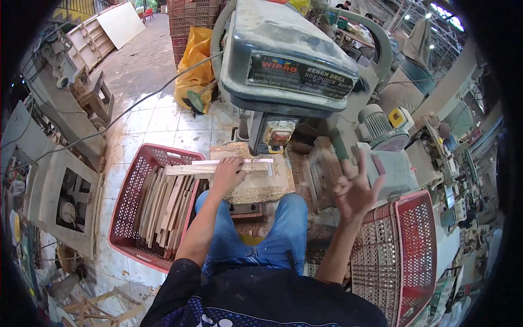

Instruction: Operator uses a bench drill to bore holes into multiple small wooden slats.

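My left hand (229,174) is closed over a pale wooden strip (188,169), which lies across the sawdust-covered wooden work table (245,189) of a bench drill (283,60). A second light edge of wood runs along the strip's far side; I cannot tell whether it is a separate piece. The strip's left end juts out toward a red crate (153,260) of similar wooden strips (166,204). Off to the right, my right hand (357,191) is raised in the air, with some fingers stretched and others bent, holding nothing. The drill's head hides its bit.
Another red crate (419,240) stands at my right, beside my forearm. A grey motor (376,124) is behind it. Beyond the left crate sits a yellow-orange sack (192,71). A dark cable (147,97) hangs across the left side. Stacked crates (188,22) rise at the back.
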`<state>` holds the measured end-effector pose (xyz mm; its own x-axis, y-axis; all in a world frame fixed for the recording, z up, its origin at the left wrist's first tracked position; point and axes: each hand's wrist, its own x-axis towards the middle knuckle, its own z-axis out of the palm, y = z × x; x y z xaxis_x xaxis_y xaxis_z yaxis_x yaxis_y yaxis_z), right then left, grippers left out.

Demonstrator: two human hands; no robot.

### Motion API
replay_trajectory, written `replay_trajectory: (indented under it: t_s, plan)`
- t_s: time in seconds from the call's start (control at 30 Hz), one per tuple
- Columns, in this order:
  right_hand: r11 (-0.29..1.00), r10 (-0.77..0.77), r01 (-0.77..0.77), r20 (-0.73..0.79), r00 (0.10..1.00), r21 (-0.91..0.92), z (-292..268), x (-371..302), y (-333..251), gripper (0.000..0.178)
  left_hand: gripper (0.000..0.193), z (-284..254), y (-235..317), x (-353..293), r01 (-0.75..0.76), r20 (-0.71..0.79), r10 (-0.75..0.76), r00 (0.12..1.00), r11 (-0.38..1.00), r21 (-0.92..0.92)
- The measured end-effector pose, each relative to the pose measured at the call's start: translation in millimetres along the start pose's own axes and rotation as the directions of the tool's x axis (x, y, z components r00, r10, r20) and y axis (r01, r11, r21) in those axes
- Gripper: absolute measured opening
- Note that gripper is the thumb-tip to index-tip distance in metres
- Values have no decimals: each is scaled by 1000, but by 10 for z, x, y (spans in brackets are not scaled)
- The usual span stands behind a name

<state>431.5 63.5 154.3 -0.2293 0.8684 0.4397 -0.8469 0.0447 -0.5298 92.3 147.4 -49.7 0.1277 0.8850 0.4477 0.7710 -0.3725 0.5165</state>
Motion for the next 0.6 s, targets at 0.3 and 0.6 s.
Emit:
replay_trajectory:
  t_s: [0.3, 0.6]
  plan:
    - [872, 441, -489, -410, 798, -15, -402, -952, 1009, 68, 31, 96, -78, -173, -155, 31, 152, 988, 975, 161]
    - [485, 617, -809, -525, 586, -333, -355, -1383, 1767, 61, 37, -242, 952, -426, -148, 176, 222, 959, 921, -360]
